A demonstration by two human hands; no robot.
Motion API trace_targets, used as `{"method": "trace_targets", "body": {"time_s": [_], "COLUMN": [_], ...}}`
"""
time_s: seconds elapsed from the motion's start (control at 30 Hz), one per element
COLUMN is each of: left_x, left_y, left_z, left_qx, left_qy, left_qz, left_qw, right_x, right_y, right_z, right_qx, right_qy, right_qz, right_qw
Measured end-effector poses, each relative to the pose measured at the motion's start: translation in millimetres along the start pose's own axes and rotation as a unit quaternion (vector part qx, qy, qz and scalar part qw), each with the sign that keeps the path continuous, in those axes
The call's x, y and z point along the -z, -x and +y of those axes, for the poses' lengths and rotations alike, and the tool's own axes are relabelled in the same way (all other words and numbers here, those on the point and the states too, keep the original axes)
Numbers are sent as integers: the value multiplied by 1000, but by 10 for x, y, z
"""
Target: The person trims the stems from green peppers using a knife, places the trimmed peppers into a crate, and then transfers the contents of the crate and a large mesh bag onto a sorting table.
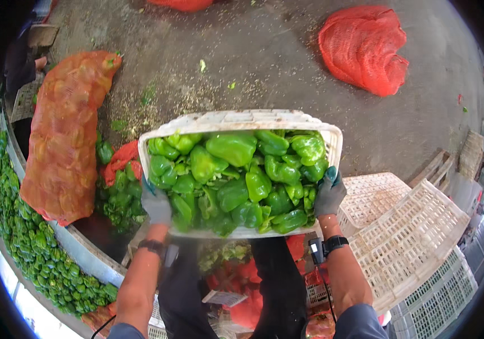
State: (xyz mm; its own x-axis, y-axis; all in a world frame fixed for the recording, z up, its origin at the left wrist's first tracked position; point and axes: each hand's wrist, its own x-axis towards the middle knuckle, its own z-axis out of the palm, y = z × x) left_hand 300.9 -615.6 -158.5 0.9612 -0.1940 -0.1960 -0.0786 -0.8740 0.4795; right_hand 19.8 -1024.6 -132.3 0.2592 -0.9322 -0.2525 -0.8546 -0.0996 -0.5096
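Observation:
A white plastic crate [242, 120] full of green bell peppers [232, 146] is held up in front of me, above the floor. My left hand [156, 204], in a grey glove, grips its left end. At the right end my right hand [330, 195] is closed on the crate's wall, gloved in grey with teal fingertips. Both sets of fingers are partly hidden by the crate. Left of it lie loose green peppers [122, 195] next to a piece of red mesh [122, 163].
A long orange mesh sack [68, 135] lies at left beside a curved trough edge [92, 248] with many peppers beyond. White crates [408, 237] are stacked at right. A red mesh sack [360, 50] lies on the far floor. Red mesh lies around my legs.

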Motion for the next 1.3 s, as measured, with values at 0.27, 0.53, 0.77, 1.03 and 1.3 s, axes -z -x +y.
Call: {"method": "trace_targets", "body": {"time_s": [0.27, 0.53, 0.77, 1.03, 1.3], "left_x": [173, 531, 492, 738, 1361], "left_y": [-93, -209, 364, 727, 726], "left_z": [-424, -520, 1, 570, 856], "left_qx": [38, -142, 301, 312, 278], "left_qy": [-11, 81, 446, 458, 434], "left_qz": [-46, -206, -142, -145, -142], "left_qw": [998, 965, 831, 819, 845], "right_x": [-105, -116, 198, 145, 269], "right_y": [33, 11, -239, -444, -109], "right_z": [-95, -145, 60, 476, -112], "right_qx": [-9, -35, -81, -74, -107], "right_qy": [40, 26, -24, -17, -67], "right_qz": [-31, -56, -114, -87, -63], "right_qw": [999, 997, 990, 993, 990]}}
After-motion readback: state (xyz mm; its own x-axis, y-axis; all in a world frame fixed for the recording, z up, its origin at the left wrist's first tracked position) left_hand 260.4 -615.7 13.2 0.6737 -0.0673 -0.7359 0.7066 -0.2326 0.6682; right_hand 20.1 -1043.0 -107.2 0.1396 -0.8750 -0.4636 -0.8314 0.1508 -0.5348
